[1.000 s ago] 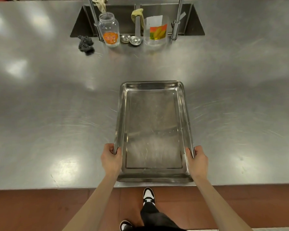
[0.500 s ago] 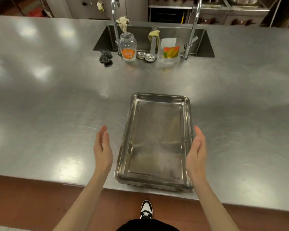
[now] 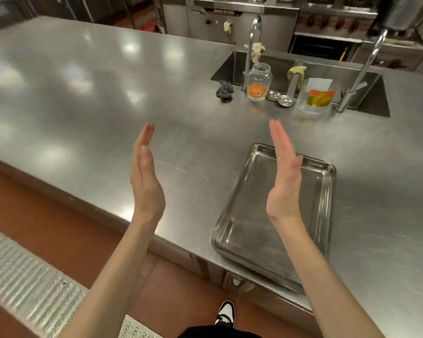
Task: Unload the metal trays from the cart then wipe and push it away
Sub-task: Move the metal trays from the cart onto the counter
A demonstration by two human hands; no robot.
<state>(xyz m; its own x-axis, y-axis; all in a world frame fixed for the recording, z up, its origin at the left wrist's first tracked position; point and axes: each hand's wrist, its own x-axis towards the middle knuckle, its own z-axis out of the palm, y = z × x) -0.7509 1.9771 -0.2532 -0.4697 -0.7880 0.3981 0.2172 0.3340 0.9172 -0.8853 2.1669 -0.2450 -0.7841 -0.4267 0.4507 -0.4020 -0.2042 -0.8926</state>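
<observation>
The steel desk [image 3: 108,98] ran out of frame on the left and right. The sink [image 3: 274,67] interior was too dark to read. The metal tray [image 3: 325,191] lay on the desk at its near edge, its near corner slightly overhanging; its inside was partly hidden behind my right forearm. A glass jar [image 3: 259,81] stood by the sink. My left hand [image 3: 145,181] and right hand [image 3: 285,184] were raised, grip open, fingers straight, holding nothing, above broad free desk surface.

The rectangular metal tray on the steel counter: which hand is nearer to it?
Right. The right hand, open, is raised over the rectangular metal tray; the left hand, also open, is off to its left, over bare counter.
</observation>
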